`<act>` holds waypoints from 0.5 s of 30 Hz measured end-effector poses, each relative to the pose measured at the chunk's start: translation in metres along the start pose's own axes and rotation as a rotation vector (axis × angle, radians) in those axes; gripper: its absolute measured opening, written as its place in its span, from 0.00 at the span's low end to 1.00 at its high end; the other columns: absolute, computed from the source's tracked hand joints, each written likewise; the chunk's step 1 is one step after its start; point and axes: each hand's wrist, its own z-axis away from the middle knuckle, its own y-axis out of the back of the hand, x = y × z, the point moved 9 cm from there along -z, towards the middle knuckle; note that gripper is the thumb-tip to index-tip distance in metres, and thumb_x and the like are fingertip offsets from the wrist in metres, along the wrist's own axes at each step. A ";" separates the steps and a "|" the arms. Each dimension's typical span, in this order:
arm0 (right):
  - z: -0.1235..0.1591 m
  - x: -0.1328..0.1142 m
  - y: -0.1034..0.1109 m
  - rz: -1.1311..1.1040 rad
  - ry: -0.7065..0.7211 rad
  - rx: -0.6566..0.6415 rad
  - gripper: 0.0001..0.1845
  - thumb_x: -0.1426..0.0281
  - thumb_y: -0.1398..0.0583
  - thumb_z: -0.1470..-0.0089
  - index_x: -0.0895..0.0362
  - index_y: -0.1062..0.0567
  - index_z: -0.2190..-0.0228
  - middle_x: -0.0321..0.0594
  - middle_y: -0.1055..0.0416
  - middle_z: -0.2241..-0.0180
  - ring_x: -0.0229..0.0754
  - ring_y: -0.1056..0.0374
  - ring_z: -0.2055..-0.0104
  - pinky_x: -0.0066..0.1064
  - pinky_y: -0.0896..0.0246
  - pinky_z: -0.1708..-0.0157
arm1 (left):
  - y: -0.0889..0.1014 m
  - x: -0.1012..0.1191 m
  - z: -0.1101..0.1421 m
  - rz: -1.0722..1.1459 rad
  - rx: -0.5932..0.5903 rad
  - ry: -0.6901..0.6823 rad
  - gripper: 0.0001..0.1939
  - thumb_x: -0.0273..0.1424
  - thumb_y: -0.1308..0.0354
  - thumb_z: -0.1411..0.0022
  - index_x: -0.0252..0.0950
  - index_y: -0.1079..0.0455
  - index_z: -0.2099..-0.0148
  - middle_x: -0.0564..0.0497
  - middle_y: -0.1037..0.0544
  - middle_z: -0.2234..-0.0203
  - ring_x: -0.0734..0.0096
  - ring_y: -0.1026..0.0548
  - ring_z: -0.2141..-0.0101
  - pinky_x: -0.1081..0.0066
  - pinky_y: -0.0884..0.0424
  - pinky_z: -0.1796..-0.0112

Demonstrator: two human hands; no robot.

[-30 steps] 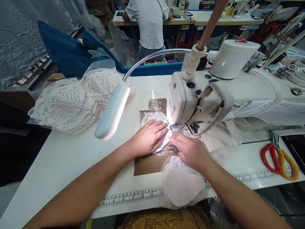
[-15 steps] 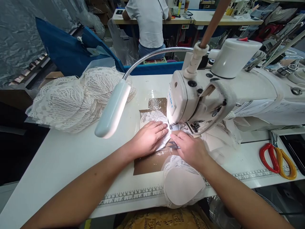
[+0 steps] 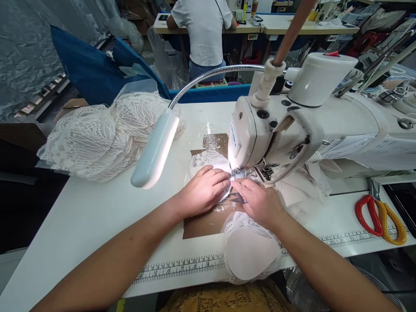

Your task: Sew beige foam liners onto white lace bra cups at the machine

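Note:
My left hand (image 3: 205, 190) lies flat on a white lace piece (image 3: 208, 161), its fingers stretched toward the needle area of a white sewing machine (image 3: 248, 130). The lace reaches under the machine's presser foot. Close beside it, my right hand (image 3: 258, 201) is closed, with thumb and forefinger at the lace's near edge. Pointed metal blades, seemingly thread snips (image 3: 238, 198), stick out from beneath that hand; their handle is hidden. A white bra cup with lace trim (image 3: 250, 253) hangs over the table's front edge, below my right wrist.
A lamp (image 3: 156, 149) on a bendable neck hangs left of the machine head. Stacked lace pieces (image 3: 94, 134) lie at the table's left. Scissors with red and yellow handles (image 3: 378, 219) rest at right. A printed ruler (image 3: 182, 268) runs along the front. A person (image 3: 206, 34) sits beyond.
The lace has shifted slightly toward the machine under my left hand, whose fingers are now a little more bent. My right hand stays nearly in place.

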 end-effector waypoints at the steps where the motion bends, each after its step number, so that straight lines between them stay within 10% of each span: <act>1: 0.000 -0.002 0.000 -0.006 0.023 0.002 0.26 0.71 0.44 0.45 0.48 0.30 0.44 0.38 0.24 0.58 0.41 0.31 0.61 0.30 0.43 0.72 | 0.000 0.001 0.000 0.011 0.004 -0.011 0.14 0.29 0.51 0.30 0.32 0.29 0.48 0.40 0.26 0.49 0.58 0.28 0.52 0.56 0.34 0.49; 15: 0.001 -0.005 0.003 0.008 0.056 0.007 0.21 0.72 0.41 0.47 0.54 0.26 0.50 0.39 0.25 0.59 0.40 0.32 0.63 0.30 0.45 0.72 | -0.007 0.006 0.002 0.007 -0.107 -0.046 0.16 0.30 0.53 0.29 0.34 0.31 0.43 0.43 0.27 0.45 0.59 0.30 0.48 0.59 0.32 0.51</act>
